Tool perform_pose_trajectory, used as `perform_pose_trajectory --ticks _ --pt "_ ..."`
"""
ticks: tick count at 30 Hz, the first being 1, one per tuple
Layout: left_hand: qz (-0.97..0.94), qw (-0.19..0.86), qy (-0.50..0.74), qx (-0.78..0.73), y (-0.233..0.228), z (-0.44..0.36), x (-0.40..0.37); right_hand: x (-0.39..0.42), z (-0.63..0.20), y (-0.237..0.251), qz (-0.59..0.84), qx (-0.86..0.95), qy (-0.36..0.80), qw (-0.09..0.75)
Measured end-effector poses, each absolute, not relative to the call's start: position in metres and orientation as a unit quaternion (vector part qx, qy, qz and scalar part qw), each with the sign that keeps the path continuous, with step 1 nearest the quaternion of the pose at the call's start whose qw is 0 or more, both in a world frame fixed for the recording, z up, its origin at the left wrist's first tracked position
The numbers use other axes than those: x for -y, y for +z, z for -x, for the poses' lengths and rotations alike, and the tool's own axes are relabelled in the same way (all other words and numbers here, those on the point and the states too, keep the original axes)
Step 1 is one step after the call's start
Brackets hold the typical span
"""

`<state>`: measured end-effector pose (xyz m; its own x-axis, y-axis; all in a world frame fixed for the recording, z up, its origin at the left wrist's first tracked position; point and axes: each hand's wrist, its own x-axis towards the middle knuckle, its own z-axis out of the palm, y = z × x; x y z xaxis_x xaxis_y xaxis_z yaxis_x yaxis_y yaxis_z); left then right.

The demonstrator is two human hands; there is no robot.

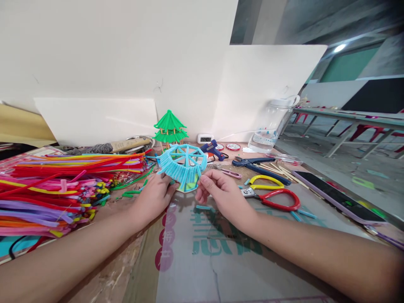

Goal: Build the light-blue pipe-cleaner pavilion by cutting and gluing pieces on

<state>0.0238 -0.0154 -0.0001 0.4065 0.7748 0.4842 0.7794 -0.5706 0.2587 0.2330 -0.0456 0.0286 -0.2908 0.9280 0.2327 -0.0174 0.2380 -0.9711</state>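
Note:
My left hand (pixel 157 194) grips a light-blue pipe-cleaner roof frame (pixel 183 166) from its lower left, with the fingertips partly hidden behind it. The frame is a ring with spokes on top, and a slanted fringe of short blue pieces covers its front and left side. A yellow-green patch shows beneath the fringe. At the frame's lower right, my right hand (pixel 222 194) is closed in a pinch, thumb against fingers; what it pinches is too small to make out. Behind the frame stands a green two-tiered pipe-cleaner pavilion (pixel 170 126).
Bundles of coloured pipe cleaners (pixel 57 189) lie left. Red-and-yellow-handled scissors (pixel 277 198), blue-handled pliers (pixel 261 166), wooden sticks (pixel 296 179) and a phone (pixel 339 195) lie right. A glue gun (pixel 214 149), small digital clock (pixel 205 138) and water bottle (pixel 268 126) stand at the back.

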Motion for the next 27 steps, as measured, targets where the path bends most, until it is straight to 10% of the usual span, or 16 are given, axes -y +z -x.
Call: perform_pose_trajectory --ticks 27 --pt "0.838 0.027 -0.286 0.464 0.0004 -0.0253 0.0177 0.0431 -0.2283 0.0259 0.34 0.609 0.573 0.431"
